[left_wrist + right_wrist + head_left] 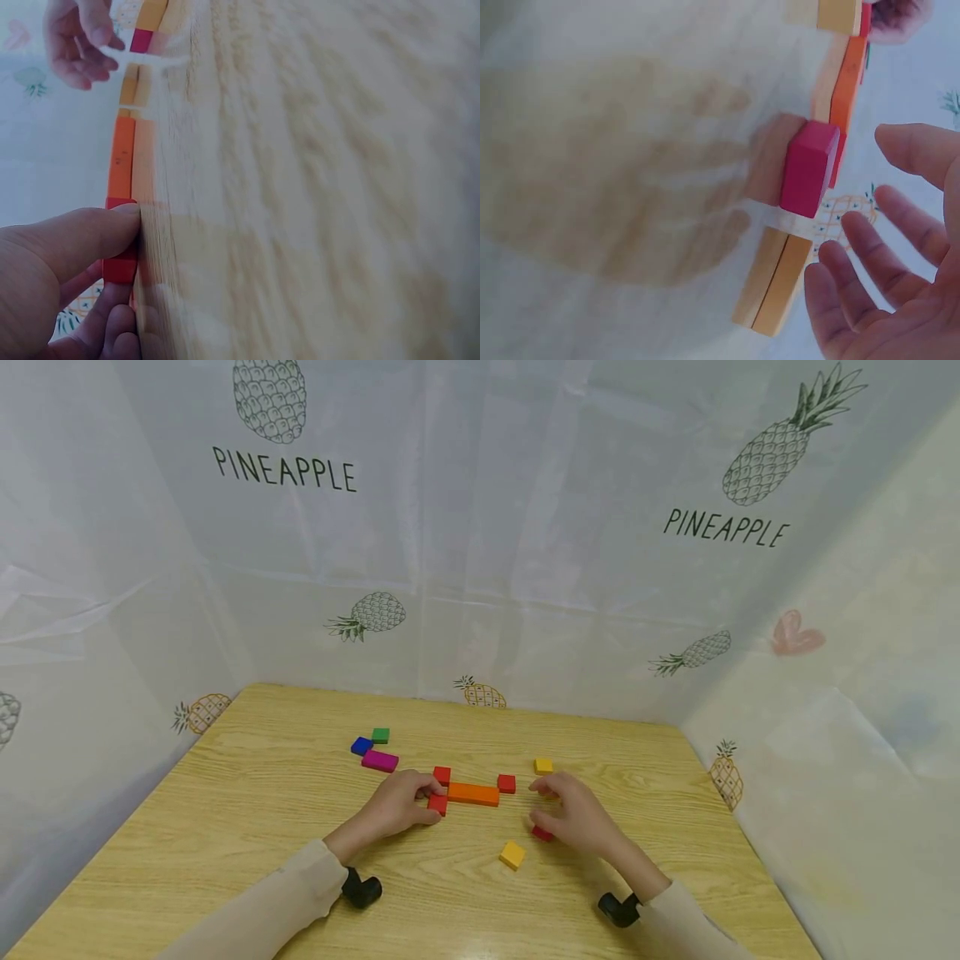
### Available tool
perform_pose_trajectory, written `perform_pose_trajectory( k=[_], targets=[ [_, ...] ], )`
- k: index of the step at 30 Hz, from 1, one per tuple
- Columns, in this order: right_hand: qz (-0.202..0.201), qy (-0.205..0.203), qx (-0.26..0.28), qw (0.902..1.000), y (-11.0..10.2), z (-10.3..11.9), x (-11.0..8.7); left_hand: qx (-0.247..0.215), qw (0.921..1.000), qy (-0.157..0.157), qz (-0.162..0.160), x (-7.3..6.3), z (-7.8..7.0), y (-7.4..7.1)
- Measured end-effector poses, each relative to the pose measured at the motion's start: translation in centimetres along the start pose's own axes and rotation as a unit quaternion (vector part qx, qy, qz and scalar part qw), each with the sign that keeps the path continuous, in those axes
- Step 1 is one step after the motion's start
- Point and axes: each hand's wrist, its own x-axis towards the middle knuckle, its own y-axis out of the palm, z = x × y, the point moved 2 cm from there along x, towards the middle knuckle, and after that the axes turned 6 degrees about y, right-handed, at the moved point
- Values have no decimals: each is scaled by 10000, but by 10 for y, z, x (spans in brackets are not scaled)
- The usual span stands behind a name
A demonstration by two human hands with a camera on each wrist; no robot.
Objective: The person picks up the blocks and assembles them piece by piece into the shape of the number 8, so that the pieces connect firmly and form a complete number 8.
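1. At the left end of the orange block [473, 794], the left hand [397, 803] pinches a red block [438, 806] between thumb and fingers, on the desk [450, 910].
2. That piece looks light, stiff and smooth, unlikely to break; a gentle thumb-and-fingertip hold on 2 opposite side faces should suit it.
3. The right hand [576, 817] holds nothing: its fingers are spread and loosely bent near a 2nd red block [542, 833], apart from it in the right wrist view.
4. By the orange block's far corners lie a 3rd red block [442, 774], left, and a 4th red block [507, 783], right.
5. A yellow block [513, 855] lies nearer the person; another yellow block [543, 766] lies beyond the right hand.
6. Farther off at left, a magenta block [380, 761], a blue block [362, 746] and a green block [381, 736] sit close together.
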Motion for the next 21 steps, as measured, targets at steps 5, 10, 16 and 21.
perform_pose_trajectory(
  k=[5, 10, 16, 21],
  targets=[
    [-14, 157, -142, 9998, 2, 1, -13, 17, 10000, -71, -7, -1, 0, 0],
    [-65, 322, -146, 9994, 2, -2, -22, 36, 9999, -95, -5, 1, -1, 0],
    [-36, 592, -100, 9982, 5, -8, -26, 72, 9999, -103, 3, 1, -1, 0],
    [1, 615, -57, 9981, 7, -9, -27, 65, 9999, -116, 0, 0, 0, 0]
  ],
)
